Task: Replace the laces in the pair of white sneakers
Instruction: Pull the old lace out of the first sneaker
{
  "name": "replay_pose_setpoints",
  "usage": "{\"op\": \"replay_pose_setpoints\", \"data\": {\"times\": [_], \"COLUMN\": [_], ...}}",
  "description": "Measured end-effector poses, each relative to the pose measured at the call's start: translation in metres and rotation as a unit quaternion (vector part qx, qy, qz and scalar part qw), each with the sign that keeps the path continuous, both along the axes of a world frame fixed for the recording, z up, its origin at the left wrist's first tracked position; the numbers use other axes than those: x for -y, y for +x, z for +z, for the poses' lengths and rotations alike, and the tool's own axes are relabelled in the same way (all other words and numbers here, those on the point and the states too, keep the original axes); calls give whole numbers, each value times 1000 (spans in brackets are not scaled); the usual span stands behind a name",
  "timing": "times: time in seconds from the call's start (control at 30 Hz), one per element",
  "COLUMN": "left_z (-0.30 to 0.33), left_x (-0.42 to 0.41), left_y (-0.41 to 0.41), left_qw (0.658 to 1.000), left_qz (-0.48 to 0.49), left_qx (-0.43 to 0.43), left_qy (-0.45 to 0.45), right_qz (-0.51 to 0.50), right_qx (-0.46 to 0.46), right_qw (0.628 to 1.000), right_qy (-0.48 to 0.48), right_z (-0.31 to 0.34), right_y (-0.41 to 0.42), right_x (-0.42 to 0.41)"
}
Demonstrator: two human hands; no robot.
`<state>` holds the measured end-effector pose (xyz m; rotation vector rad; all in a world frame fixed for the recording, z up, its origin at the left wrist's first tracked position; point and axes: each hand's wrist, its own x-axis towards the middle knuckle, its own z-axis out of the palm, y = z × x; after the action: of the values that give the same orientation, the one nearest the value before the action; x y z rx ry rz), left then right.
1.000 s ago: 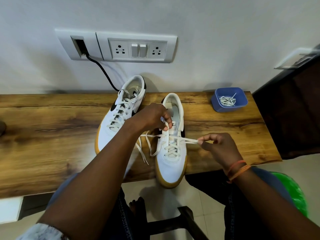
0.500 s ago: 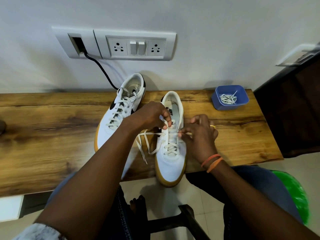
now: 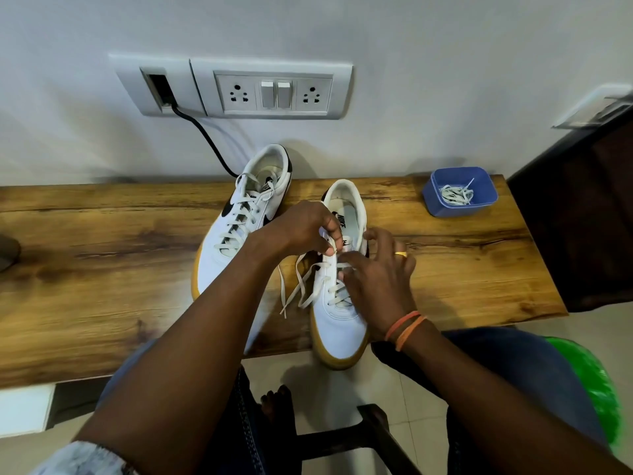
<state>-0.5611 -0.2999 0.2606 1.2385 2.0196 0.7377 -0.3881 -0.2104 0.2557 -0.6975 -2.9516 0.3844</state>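
The left sneaker (image 3: 239, 234) is standing fully laced by the bench's (image 3: 102, 255) back edge. The left hand (image 3: 301, 228) is pinching the tongue of the right sneaker (image 3: 339, 303), overhanging the front edge; the right hand (image 3: 373, 279) is working its lace (image 3: 301, 286), grip unclear. Upper eyelets are looking unfinished. More laces are sitting in the blue tub (image 3: 459, 193), back right corner.
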Motion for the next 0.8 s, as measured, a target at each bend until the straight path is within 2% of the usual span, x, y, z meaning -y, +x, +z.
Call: {"op": "replay_pose_setpoints", "data": {"times": [0.1,0.2,0.4,0.5,0.63,0.8], "left_z": [1,3,3,3,4,3], "left_x": [-1,0,1,-1,-1,0], "left_y": [0,0,0,0,1,0], "left_qw": [1000,1000,1000,1000,1000,1000], "left_qz": [2,5,15,15,15,10], "left_qx": [-6,2,19,13,13,11], "left_qy": [-1,-1,-5,-7,-10,-2], "right_qz": [-19,-32,-153,-135,-10,9], "right_qx": [9,-30,-15,0,-15,5], "right_qw": [999,994,970,983,1000,1000], "right_qy": [-35,-100,-189,-128,-25,5], "right_z": [-7,5,24,26,16,-2], "right_y": [-2,-3,9,9,0,-5], "right_x": [-4,-24,-79,-68,-27,-8]}}
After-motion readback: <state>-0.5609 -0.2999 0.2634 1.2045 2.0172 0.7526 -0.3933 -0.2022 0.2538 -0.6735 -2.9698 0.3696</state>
